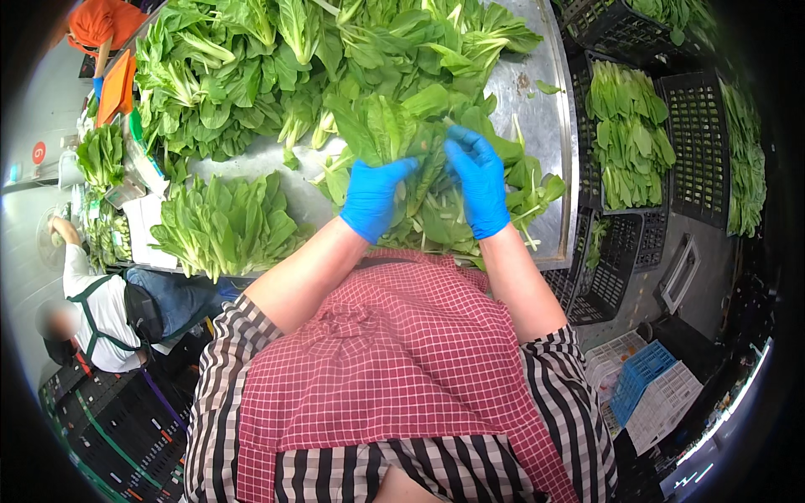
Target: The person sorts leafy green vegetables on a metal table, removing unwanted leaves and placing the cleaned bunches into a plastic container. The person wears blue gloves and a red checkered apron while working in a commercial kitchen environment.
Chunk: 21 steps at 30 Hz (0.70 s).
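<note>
My left hand [378, 196], in a blue glove, is closed around the base of a leafy green vegetable head [376, 129], whose leaves point away from me. Just right of it, my right hand [475, 179], gloved in blue too, has its fingers curled at a loose leaf [431, 160]; whether it grips the leaf cannot be told. Loose leaves and trimmings lie under and around both hands. A large heap of leafy greens [251, 75] covers the far side of the metal table [547, 207]. Left of my left arm stands a row of upright heads [223, 220].
Black crates [695, 151] with packed greens [629, 135] stand to the right. A blue basket [641, 380] sits lower right. On the left are an orange container [115, 88], white paper [148, 232], a co-worker in a white top [107, 314] and another person in orange [107, 25].
</note>
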### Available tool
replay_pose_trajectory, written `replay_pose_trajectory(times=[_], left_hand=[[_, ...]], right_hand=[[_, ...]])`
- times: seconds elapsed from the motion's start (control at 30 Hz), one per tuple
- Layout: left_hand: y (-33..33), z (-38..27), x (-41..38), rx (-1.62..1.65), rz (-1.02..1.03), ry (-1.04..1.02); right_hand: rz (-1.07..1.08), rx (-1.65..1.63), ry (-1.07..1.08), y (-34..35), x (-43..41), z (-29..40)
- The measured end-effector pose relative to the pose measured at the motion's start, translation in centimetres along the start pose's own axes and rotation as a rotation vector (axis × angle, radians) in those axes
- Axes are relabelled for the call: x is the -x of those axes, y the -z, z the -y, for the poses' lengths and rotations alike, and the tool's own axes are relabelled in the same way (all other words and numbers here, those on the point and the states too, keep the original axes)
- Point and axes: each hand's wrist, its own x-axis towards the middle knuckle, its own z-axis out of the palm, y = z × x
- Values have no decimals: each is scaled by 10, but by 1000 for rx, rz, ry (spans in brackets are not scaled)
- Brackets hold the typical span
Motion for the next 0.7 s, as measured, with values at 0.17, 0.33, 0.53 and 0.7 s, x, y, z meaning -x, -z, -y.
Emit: replay_pose_trajectory(times=[0.17,0.33,0.53,0.7], left_hand=[[0,-1,0,62,32,56],[1,-3,1,76,90,96],[-1,-1,0,-191,38,144],[-14,-1,5,-165,88,84]], right_hand=[[104,-34,-131,-3,9,18],[187,-122,-186,4,10,9],[-34,-82,-220,18,25,28],[-301,-45,-133,59,32,43]])
